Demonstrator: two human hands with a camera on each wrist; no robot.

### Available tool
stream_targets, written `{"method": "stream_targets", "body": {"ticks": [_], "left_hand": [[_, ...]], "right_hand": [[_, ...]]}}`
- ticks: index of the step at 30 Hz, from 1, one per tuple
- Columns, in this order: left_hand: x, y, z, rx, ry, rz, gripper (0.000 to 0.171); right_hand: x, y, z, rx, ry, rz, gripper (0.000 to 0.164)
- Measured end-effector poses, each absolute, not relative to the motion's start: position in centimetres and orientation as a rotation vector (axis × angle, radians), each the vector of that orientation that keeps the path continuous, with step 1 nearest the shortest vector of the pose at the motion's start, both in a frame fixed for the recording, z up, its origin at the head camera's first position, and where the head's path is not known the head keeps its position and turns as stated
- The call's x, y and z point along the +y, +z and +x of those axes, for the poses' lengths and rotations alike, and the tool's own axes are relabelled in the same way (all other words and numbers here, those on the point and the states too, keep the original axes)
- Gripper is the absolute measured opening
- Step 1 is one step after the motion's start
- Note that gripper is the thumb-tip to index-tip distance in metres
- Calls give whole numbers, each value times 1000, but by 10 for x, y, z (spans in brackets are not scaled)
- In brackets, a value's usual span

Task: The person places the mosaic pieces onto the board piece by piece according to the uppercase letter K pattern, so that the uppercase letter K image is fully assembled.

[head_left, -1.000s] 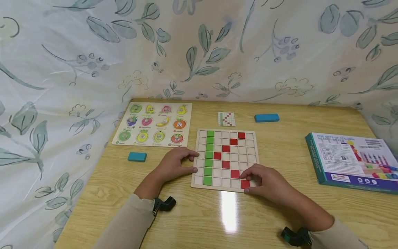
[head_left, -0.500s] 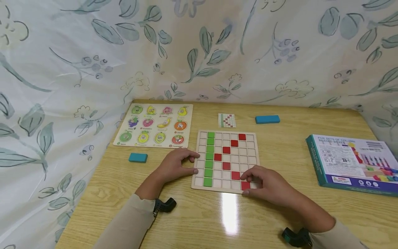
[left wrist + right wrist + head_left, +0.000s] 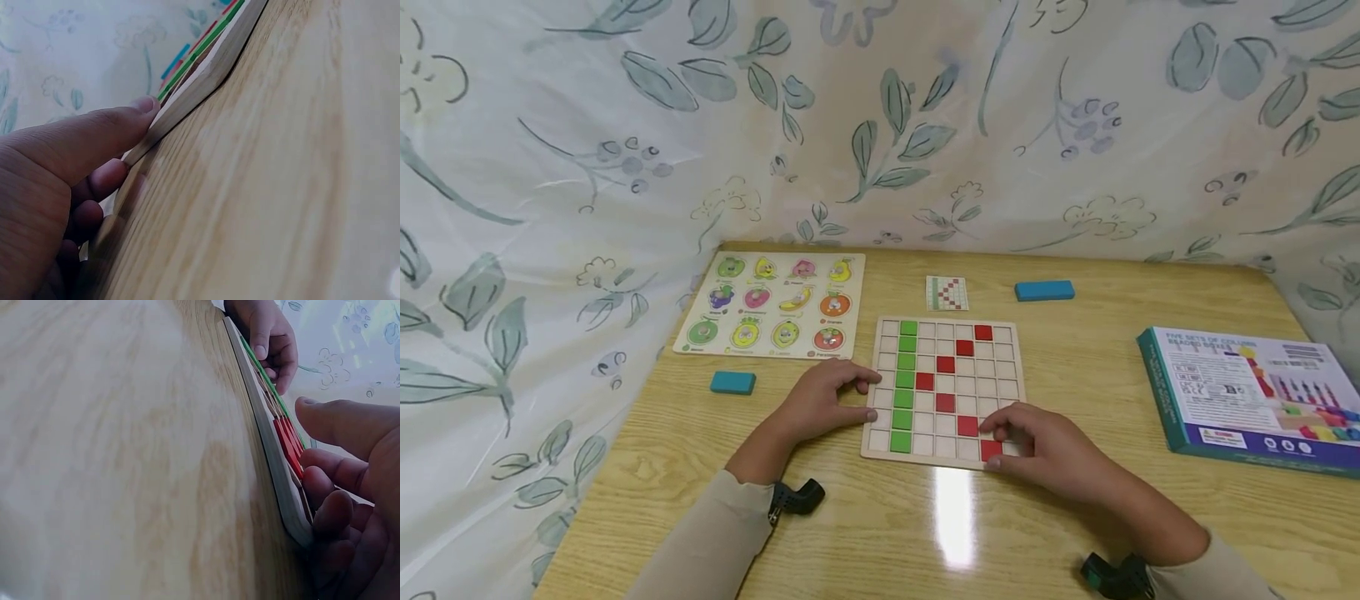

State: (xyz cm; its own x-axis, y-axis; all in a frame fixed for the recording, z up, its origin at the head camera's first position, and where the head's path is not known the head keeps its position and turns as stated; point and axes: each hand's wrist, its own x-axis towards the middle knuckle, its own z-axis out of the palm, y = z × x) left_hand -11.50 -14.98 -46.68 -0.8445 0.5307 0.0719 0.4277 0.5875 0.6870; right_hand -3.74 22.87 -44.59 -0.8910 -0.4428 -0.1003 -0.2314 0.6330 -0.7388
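Observation:
A square wooden grid board (image 3: 966, 385) lies flat on the table between my hands. Green tiles (image 3: 906, 362) fill one whole column of it near the left, and red tiles (image 3: 945, 402) form a sideways V to their right. My left hand (image 3: 816, 402) is at the board's left edge, thumb and forefinger spread along it. In the left wrist view the thumb (image 3: 119, 125) touches the board's side. My right hand (image 3: 1052, 446) rests at the lower right corner with loosely bent fingers, partly covering a red tile (image 3: 991, 448); nothing shows lifted in it.
Behind the board lies a small pattern card (image 3: 947, 293). A blue block (image 3: 1045, 291) is at its right, a teal block (image 3: 733, 383) left of my left hand. A fruit picture board (image 3: 767, 308) lies at back left, a boxed toy (image 3: 1255, 400) at right.
Both hands stay in place at the board. The head view has tilted slightly, so the things on the table sit a little lower and further right in it.

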Motion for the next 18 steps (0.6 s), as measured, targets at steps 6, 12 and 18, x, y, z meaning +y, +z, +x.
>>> {"method": "stream_targets", "body": {"ticks": [6, 12, 18], "left_hand": [[-152, -465, -115, 2679, 1103, 808, 47], [-153, -465, -112, 2667, 1143, 799, 44], [-155, -464, -112, 2616, 1206, 749, 39]], "right_hand": [[229, -447, -37, 2555, -1165, -563, 36], [231, -448, -34, 2542, -1253, -586, 34], [239, -443, -30, 2641, -1316, -614, 33]]}}
